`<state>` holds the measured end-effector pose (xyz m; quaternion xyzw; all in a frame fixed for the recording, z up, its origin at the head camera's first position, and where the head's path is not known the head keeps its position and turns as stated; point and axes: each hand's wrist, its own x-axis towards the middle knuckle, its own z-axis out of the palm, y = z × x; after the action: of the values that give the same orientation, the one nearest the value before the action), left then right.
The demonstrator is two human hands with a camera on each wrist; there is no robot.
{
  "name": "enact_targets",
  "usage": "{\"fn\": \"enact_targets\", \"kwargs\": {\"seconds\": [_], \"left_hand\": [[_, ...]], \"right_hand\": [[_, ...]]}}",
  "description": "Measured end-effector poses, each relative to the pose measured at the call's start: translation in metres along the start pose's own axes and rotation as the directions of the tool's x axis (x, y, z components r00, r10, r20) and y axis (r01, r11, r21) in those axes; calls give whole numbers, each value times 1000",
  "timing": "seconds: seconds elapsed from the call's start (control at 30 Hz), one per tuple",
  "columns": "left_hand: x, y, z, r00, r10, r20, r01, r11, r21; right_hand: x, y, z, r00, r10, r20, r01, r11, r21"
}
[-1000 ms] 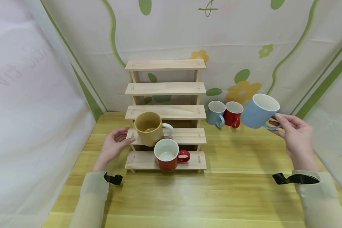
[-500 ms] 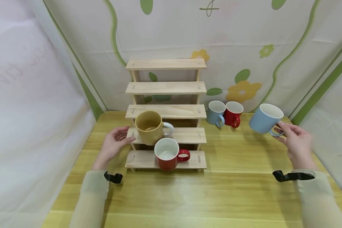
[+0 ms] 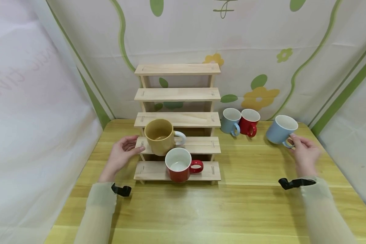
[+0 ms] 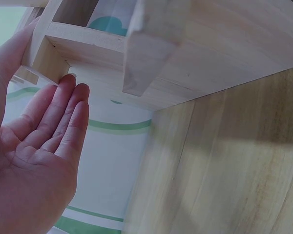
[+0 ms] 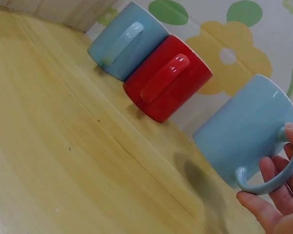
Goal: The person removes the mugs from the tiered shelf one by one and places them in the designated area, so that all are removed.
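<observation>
In the head view my right hand (image 3: 305, 152) pinches the handle of a light blue mug (image 3: 277, 133) at the table's back right. The right wrist view shows the thumb on the handle's upper end, fingers behind and below it, and a shadow on the table beside the mug's base. My left hand (image 3: 120, 156) holds the left end of the second-lowest step of a wooden tiered shelf (image 3: 198, 145), thumb over the board. A mustard mug (image 3: 161, 140) with a white handle stands on that step. Below it a red mug (image 3: 178, 171), white inside, sits on the lowest step.
Right of the shelf, another light blue mug (image 3: 230, 122) and a red mug (image 3: 248, 122) stand side by side, handles facing forward. A printed cloth backdrop (image 3: 256, 34) rises behind the table (image 3: 183, 217), with white cloth at both sides.
My right hand has lowered the light blue mug toward the table, first moving right, then slightly left, and the mug is less tilted. My left hand and the shelf have stayed in place.
</observation>
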<state>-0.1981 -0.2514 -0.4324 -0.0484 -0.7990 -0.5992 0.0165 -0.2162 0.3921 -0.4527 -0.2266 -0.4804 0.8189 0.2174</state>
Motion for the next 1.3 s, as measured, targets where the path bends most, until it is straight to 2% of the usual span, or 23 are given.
{"fn": "enact_targets", "kwargs": {"seconds": [0.23, 0.37, 0.47, 0.63, 0.87, 1.3], "left_hand": [[0, 0, 0, 1000, 12, -2, -12, 1000, -1], [0, 0, 1, 1000, 11, -2, -11, 1000, 5], [0, -1, 1, 1000, 10, -3, -9, 1000, 5], [0, -1, 1, 1000, 10, -3, -10, 1000, 3], [1, -1, 1, 1000, 7, -5, -7, 1000, 5], [1, -3, 0, 1000, 8, -2, -8, 1000, 5]], "right_hand": [[9, 14, 12, 997, 30, -65, -28, 999, 21], [13, 20, 19, 995, 29, -92, -30, 1000, -9], [14, 23, 24, 995, 22, -98, -24, 1000, -19], [16, 28, 31, 995, 17, -97, -15, 1000, 20], [20, 34, 40, 994, 40, -106, -38, 999, 14], [25, 48, 51, 988, -20, -156, 14, 999, -37]]}}
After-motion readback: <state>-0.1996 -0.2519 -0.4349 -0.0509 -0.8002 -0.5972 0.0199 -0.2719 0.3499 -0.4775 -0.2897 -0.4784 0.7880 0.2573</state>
